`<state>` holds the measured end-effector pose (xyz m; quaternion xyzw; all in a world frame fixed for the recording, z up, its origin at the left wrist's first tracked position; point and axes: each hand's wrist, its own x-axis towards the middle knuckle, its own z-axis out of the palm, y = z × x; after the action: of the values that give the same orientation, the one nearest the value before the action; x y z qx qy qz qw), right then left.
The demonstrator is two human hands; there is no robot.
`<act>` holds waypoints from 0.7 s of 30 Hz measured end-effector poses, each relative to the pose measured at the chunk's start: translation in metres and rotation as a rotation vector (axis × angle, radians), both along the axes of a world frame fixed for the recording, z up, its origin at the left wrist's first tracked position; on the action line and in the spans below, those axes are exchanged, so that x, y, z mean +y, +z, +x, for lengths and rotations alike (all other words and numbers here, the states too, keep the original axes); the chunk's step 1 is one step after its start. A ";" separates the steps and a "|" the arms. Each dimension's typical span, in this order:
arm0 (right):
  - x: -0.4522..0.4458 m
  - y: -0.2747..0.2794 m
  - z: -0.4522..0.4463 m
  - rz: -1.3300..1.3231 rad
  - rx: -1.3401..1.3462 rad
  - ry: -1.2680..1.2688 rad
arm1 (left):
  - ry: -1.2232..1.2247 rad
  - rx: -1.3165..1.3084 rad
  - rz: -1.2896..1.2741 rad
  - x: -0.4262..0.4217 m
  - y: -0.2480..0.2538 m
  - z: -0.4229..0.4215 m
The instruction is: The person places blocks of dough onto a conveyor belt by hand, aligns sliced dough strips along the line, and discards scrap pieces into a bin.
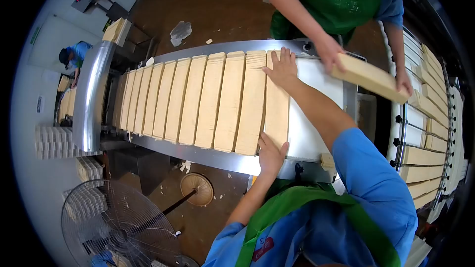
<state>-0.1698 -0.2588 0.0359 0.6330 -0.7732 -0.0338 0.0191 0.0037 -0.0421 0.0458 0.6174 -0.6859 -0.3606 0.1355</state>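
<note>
Head view — right hand [283, 67] and left hand [272, 157], fingers wide, touching block [276, 111] ends — white surface [308, 128] alongside.

far co-worker [341, 2] cut off above the chest, 1 of their hands [330, 54] blurred, row's right-end slab [277, 109] partly covered by wearer's right hand [283, 69], distant person [79, 52] at far left half hidden behind metal housing [91, 99], near-left fan [118, 235] cut off

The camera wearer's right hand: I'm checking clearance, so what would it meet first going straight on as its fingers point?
Just past the pale block under its fingers, the right hand would probably meet the metal rim first, though depth is unclear and it might pass above.
</note>
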 end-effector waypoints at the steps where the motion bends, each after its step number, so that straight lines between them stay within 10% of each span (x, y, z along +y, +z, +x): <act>1: 0.000 0.009 0.001 0.001 0.003 -0.015 | -0.005 -0.018 -0.006 0.000 -0.001 -0.001; 12: 0.085 0.061 -0.108 0.126 -0.506 -0.739 | -0.350 0.030 0.046 -0.015 0.001 -0.008; 15: 0.120 0.024 -0.141 -0.040 -0.313 -0.687 | -0.459 0.045 0.195 -0.008 0.004 -0.036; 21: 0.201 0.054 -0.186 -0.337 -0.827 -1.019 | -0.253 0.013 -0.094 0.015 0.015 -0.103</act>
<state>-0.3560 -0.0579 0.0898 0.1387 -0.9135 0.3273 -0.1981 -0.0991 -0.0275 0.0605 0.5166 -0.7735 -0.3462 0.1224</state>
